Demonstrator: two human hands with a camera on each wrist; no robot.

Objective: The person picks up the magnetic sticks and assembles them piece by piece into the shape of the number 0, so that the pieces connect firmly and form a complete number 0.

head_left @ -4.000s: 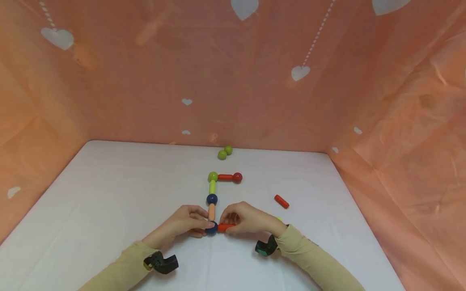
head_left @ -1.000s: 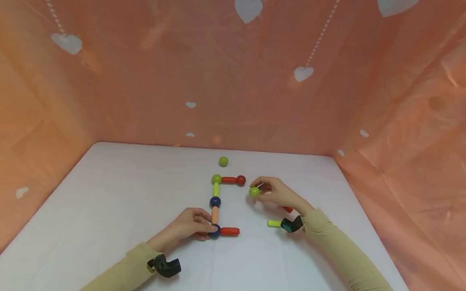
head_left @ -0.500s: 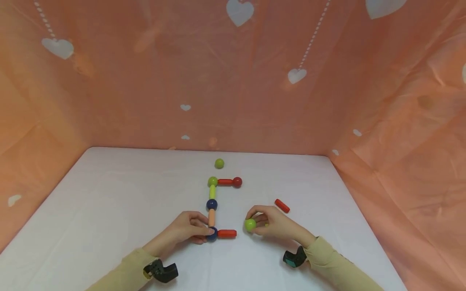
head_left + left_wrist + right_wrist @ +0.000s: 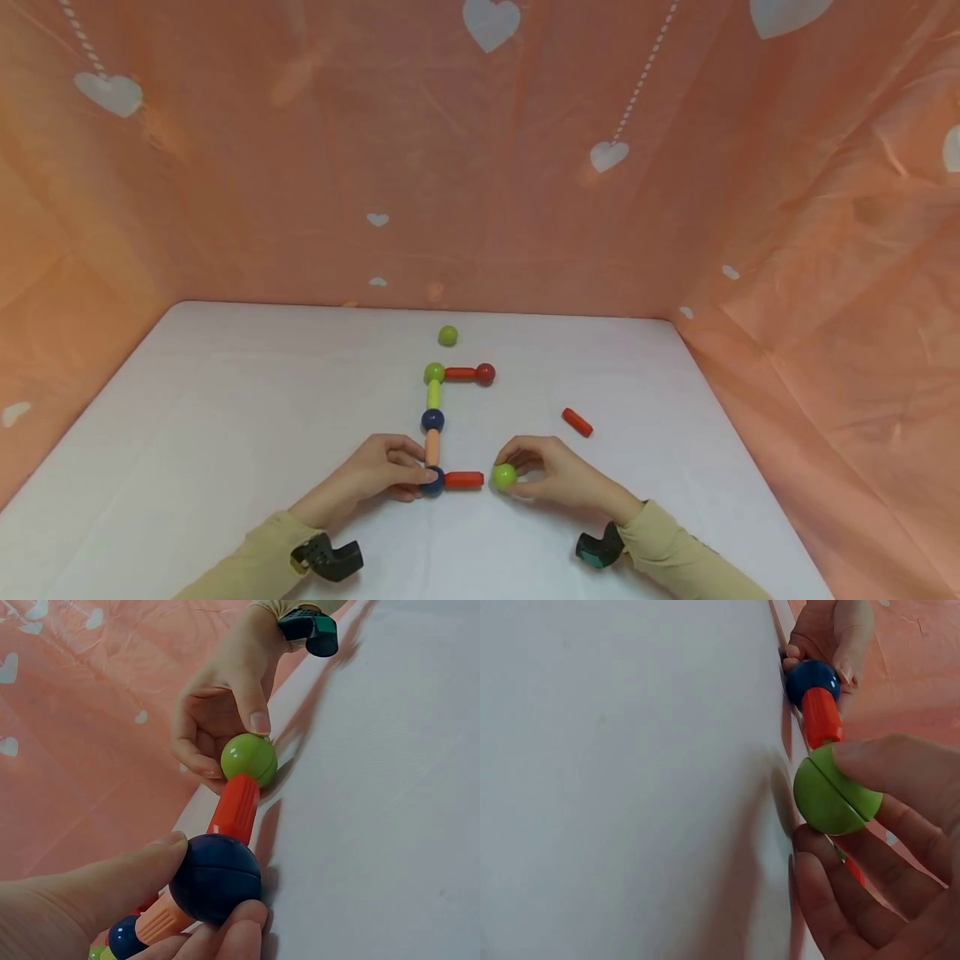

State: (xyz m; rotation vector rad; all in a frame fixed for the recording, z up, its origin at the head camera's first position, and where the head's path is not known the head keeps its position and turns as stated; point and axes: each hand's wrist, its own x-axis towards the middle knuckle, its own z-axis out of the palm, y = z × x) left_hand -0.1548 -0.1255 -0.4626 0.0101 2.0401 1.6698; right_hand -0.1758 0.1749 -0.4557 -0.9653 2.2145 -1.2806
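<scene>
Thumb and fingers of my left hand (image 4: 382, 468) pinch the near dark blue ball (image 4: 215, 879). From that ball a red stick (image 4: 463, 481) points right and a peach stick (image 4: 432, 447) runs away from me. Beyond come another blue ball (image 4: 432, 420), a yellow-green stick (image 4: 434, 394), a green ball (image 4: 434, 372), a red stick (image 4: 460, 374) and a red ball (image 4: 486, 374). My right hand (image 4: 562, 477) pinches a loose green ball (image 4: 836, 791), just off the near red stick's free end, a small gap showing in the head view.
A spare green ball (image 4: 447, 336) sits near the back edge of the white table (image 4: 262, 383). One loose red stick (image 4: 577, 422) lies beyond my right hand. An orange cloth (image 4: 337, 167) with white hearts surrounds the table's back and sides.
My right hand let go of the near red stick, picked up one of the two back green balls, and brought it toward me and left to the stick's end. My left hand stays on the blue ball.
</scene>
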